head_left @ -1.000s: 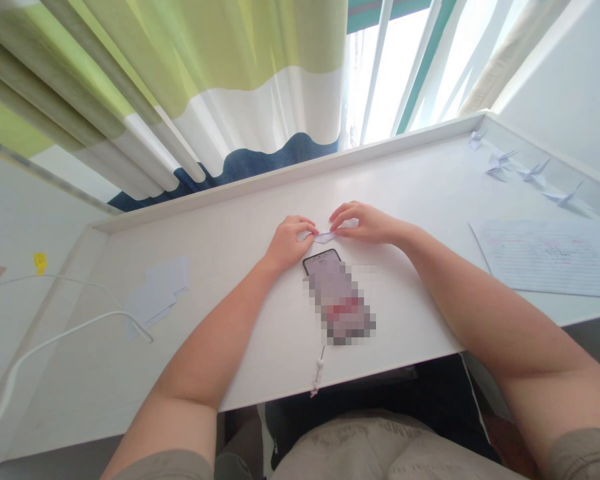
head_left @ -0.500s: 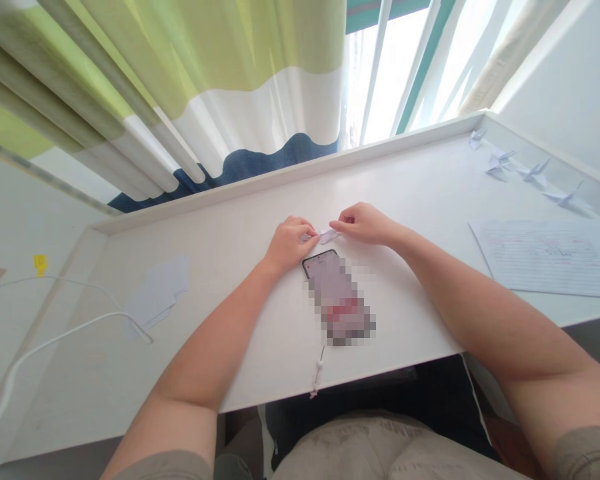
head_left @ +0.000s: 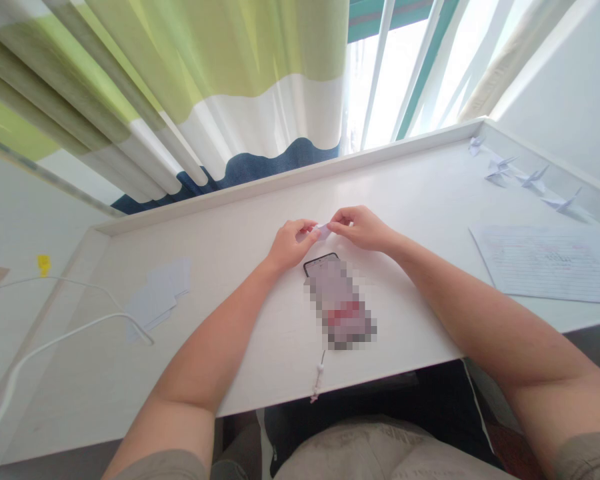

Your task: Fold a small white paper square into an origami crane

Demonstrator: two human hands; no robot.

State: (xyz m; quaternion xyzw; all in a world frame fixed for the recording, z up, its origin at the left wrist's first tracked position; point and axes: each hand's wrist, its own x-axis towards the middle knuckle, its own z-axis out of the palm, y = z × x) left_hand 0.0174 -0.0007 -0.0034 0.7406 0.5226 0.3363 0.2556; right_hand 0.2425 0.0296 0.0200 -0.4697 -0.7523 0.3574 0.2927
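A small piece of folded white paper (head_left: 323,232) is pinched between both hands, low over the white desk (head_left: 260,347). My left hand (head_left: 293,243) is closed on its left side, thumb in front. From the right, my right hand (head_left: 356,227) grips the other end with thumb and index finger. The fingers cover much of the paper, so its full shape is hidden. Just below the hands lies a phone (head_left: 336,300), its screen blurred out, with a beaded strap (head_left: 320,369) hanging toward the desk's front edge.
Several folded paper cranes (head_left: 533,178) stand at the back right. Beneath them lies a lined sheet with writing (head_left: 545,260). Loose white paper pieces (head_left: 153,297) sit at the left, near a white cable (head_left: 70,338). A curtain (head_left: 260,120) hangs behind the desk's raised rim (head_left: 300,177).
My right hand has shifted slightly left, bringing both hands closer together around the folded paper. The view has tilted a little; the phone and cranes stay in place.
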